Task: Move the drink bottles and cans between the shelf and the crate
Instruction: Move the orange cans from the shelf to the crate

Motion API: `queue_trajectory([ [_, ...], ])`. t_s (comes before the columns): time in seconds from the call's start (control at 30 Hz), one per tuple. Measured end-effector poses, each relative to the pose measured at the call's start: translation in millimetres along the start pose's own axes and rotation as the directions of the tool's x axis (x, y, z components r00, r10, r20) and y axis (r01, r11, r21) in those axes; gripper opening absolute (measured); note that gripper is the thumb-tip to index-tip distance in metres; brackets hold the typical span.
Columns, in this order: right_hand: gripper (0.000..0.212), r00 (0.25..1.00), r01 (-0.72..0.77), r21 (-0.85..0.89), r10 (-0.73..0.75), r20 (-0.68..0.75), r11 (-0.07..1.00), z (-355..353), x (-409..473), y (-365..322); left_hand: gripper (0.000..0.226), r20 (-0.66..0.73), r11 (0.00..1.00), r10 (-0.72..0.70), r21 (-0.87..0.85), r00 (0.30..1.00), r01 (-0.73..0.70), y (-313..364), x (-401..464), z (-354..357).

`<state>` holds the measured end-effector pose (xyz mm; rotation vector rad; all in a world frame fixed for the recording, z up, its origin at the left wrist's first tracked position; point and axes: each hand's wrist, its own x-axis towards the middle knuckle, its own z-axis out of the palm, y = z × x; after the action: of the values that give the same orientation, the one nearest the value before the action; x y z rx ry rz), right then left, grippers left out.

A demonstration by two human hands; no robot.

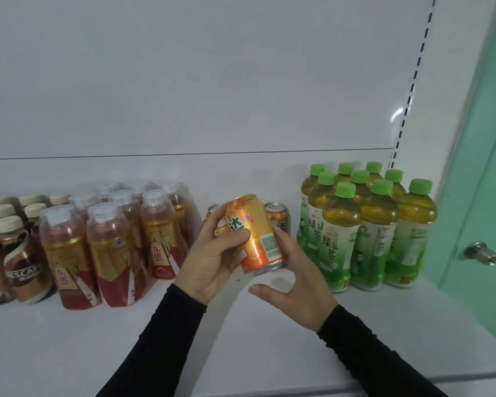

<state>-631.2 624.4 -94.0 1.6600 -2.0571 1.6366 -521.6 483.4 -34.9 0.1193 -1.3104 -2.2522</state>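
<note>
An orange drink can (pixel 257 233) is held tilted above the white shelf (pixel 69 339), its top leaning left. My left hand (pixel 212 259) grips it from the left, thumb across the label. My right hand (pixel 295 285) cups the can's lower right side, fingers behind it and thumb spread below. Behind the can, more orange cans (pixel 278 216) stand at the back of the shelf, partly hidden by my hands. No crate is in view.
Several green-capped tea bottles (pixel 364 230) stand on the shelf's right end. Several red-and-gold bottles (pixel 112 242) and brown coffee bottles (pixel 20 262) fill the left. A green door with a metal knob (pixel 483 253) is at the far right.
</note>
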Motion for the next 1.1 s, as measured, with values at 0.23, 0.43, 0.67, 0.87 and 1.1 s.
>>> queue_trajectory([
  [0.23, 0.083, 0.999, -0.039, 0.155, 0.037, 0.015, 0.987, -5.9, -6.5, -3.3, 0.072, 0.003, 0.979, 0.126, 0.163, 0.992, -0.125, -9.0, -10.0, 6.8],
  [0.43, 0.075, 0.998, -0.053, 0.181, 0.059, -0.029, 0.982, -9.9, -15.3, -3.8, 0.076, 0.07, 0.947, 0.162, 0.269, 0.984, -0.175, -13.7, -21.5, 14.8],
  [0.67, 0.08, 0.991, -0.042, -0.191, 0.016, -0.135, 0.981, -18.5, -49.6, -5.0, 0.057, 0.146, 0.879, 0.12, 0.444, 0.982, -0.174, -18.5, -37.2, 14.1],
  [0.87, 0.075, 0.943, -0.225, -0.409, 0.092, -0.319, 0.884, -36.4, -99.4, -32.3, 0.062, 0.209, 0.916, 0.046, 0.381, 0.977, -0.124, -42.9, -49.6, 16.8],
  [1.1, 0.068, 0.815, -0.47, -0.54, 0.11, -0.568, 0.698, -64.9, -207.5, -87.1, 0.065, 0.383, 0.956, -0.078, 0.291, 0.921, -0.041, -81.8, -81.5, 50.4],
])
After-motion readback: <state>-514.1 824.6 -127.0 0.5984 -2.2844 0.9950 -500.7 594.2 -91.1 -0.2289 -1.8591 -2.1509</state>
